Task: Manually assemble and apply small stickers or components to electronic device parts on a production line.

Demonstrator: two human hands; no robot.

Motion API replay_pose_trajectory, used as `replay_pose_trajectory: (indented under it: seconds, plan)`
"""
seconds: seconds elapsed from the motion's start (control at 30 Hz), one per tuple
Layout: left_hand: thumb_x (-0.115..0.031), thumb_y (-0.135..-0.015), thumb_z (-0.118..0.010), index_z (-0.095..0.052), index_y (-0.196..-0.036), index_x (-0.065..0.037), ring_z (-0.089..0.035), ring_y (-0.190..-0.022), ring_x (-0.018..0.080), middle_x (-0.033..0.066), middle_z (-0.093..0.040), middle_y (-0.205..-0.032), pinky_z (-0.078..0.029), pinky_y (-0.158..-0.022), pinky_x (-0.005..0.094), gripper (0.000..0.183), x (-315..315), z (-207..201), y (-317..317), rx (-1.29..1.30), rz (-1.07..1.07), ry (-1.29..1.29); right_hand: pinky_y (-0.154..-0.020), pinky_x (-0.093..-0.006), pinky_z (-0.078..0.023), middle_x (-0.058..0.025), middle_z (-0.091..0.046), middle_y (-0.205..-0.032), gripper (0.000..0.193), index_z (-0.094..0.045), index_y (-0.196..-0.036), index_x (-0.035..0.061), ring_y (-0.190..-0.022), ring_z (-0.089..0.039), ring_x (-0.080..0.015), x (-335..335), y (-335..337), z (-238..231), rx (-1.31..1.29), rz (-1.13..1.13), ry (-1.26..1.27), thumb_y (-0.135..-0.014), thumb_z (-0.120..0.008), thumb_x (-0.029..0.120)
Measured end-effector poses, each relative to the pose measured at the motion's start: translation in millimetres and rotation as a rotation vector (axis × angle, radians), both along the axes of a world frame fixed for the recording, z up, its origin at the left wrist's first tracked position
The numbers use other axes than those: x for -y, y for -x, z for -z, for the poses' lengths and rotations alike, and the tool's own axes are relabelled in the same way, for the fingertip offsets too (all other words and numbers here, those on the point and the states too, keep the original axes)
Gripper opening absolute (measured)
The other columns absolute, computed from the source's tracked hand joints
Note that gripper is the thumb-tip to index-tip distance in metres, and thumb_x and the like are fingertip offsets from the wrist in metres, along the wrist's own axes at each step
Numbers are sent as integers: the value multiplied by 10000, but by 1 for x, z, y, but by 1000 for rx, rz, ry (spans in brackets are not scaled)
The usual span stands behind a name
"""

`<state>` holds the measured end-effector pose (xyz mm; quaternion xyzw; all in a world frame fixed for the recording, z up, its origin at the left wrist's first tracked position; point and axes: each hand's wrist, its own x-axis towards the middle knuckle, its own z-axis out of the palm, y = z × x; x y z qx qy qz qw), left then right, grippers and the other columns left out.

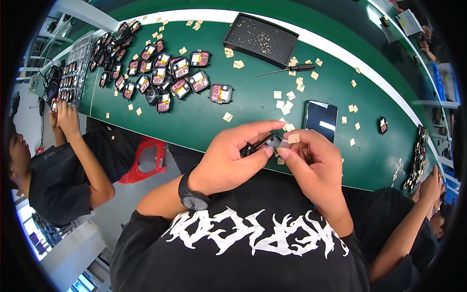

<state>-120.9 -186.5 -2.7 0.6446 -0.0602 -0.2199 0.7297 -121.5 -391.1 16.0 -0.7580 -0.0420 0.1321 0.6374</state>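
Near the front edge of the table, my left hand (228, 151) is closed around a small black device housing (268, 142) with a bit of red circuit board showing. The fingers hide much of it. My right hand (314, 153) is beside it, thumb and forefinger bent close together at the housing's right side. A small beige square of paper (294, 138) lies against the right forefinger. Greyish film-like material (282, 144) shows between the housing and the right fingertips; I cannot make out what it is.
Several open devices with red boards (221, 93) cover the green table's (194, 124) left. Behind are a black tray (260, 39) of small screws and a screwdriver (304, 67). A phone (321, 119) lies right, among scattered beige paper squares (277, 94). People work on both sides.
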Motion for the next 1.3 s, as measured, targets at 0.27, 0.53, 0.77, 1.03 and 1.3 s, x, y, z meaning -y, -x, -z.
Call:
replay_pose_trajectory:
  seconds: [0.27,0.53,0.77,1.03,1.3]
  plan:
    - [4,-959,-615,-636,-1338,-12,-607,-840,62,41,-706,-1084,-519,-769,229,380,-2,-3,-5,-131,4,-66,-534,-181,-392,-3,-655,-822,136,-687,-1044,-27,-630,-503,4,-2,6,-1,-129,99,-123,-914,-719,0]
    - [21,-948,-607,-652,-1322,-7,-614,-870,61,32,-709,-1083,-512,-800,228,379,2,0,-6,-73,-26,-34,-541,-209,-409,-2,-663,-811,108,-722,-1010,-19,-631,-515,-11,-7,13,16,-19,155,4,-909,-739,16]
    - [16,-923,-619,-609,-1376,-7,-659,-1006,147,112,-713,-1134,-504,-891,282,454,0,-5,-6,166,56,-155,-607,-203,-412,-7,-603,-945,120,-756,-995,-19,-735,-529,-35,-13,13,15,36,197,-36,-892,-777,40]
    - [33,-911,-605,-592,-1392,-3,-680,-1000,196,140,-714,-1130,-508,-897,303,483,-10,-5,-9,219,177,-118,-621,-179,-427,16,-566,-930,163,-642,-936,-12,-743,-519,-12,-11,5,12,-296,231,-356,-862,-786,-30]
    - [26,-928,-604,-602,-1370,7,-689,-930,187,137,-718,-1092,-519,-855,295,442,-14,-5,-8,294,179,-115,-685,-184,-462,22,-646,-879,131,-656,-971,-18,-772,-548,-31,-8,-1,2,-408,84,-207,-901,-761,15]
